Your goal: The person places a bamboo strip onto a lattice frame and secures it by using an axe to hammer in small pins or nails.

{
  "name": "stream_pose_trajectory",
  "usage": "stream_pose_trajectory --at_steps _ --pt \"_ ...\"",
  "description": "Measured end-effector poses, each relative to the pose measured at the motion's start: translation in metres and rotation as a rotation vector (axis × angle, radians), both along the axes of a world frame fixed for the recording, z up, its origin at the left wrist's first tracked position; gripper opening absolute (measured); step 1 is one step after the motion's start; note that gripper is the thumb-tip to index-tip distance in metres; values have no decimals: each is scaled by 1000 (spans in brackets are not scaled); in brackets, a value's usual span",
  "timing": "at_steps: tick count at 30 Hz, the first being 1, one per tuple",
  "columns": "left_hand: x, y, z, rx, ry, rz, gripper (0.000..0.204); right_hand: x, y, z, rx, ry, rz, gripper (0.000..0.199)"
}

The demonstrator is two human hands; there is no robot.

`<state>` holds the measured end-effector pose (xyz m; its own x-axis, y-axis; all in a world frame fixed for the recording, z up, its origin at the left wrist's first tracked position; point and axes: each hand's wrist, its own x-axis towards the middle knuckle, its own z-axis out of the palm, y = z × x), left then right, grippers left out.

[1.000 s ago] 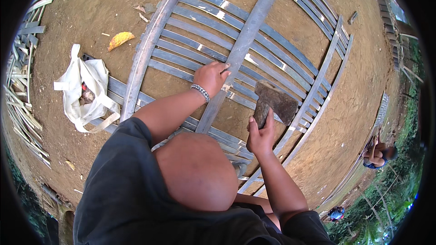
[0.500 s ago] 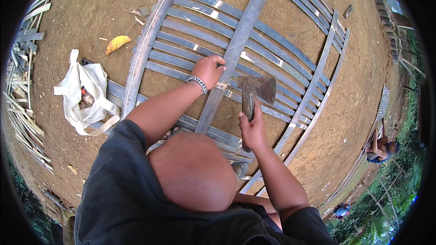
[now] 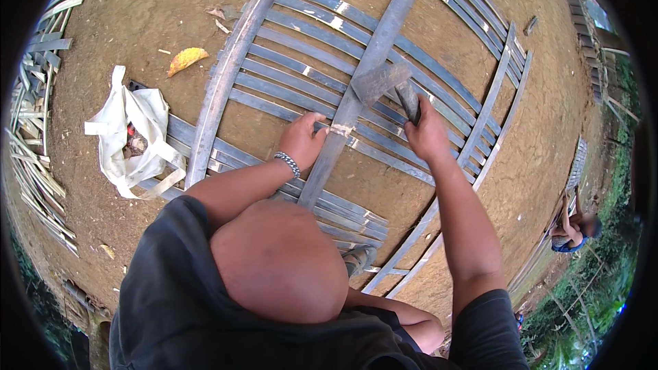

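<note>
My right hand (image 3: 428, 133) is wrapped round the short dark handle of a hatchet (image 3: 381, 83). Its broad metal head hangs over the middle bamboo pole (image 3: 389, 33), a little beyond my left hand. My left hand (image 3: 301, 142) is at the pole's left side with curled fingers, thumb and forefinger close to a pale joint mark. Whatever sits between those fingertips is too small to make out. Under the pole run several dark split-bamboo slats (image 3: 281, 85), laid crosswise as a lattice on the ground.
A white bag (image 3: 110, 133) with small items inside lies left of the frame. Another long pole (image 3: 218, 89) borders the slats. Split strips (image 3: 34, 181) are heaped at far left; a yellow leaf (image 3: 186, 60) lies on the soil. Another person (image 3: 572, 229) is at far right.
The hatchet has swung up and away from me, its head now over the middle pole. My left hand has shifted slightly left and nearer to me, beside the pole's joint.
</note>
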<state>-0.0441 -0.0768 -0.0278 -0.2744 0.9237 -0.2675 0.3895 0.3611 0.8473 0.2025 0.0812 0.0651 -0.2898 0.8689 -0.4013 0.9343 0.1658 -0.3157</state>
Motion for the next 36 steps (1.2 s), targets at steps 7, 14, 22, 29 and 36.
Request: stream_pose_trajectory --at_steps 7,14,22,29,36 --pt "-23 -15 0 -42 -33 26 24 -20 57 2 118 -110 27 85" --pt "-46 -10 11 -205 -111 110 25 -46 55 25 -106 -245 407 84" --pt "-50 4 13 -91 -54 62 25 -48 64 38 12 -207 594 84" --pt "-53 21 21 -30 -38 90 26 -59 45 55 140 -281 726 86" --pt "-43 26 10 103 -66 120 21 -24 69 15 -122 -209 354 87"
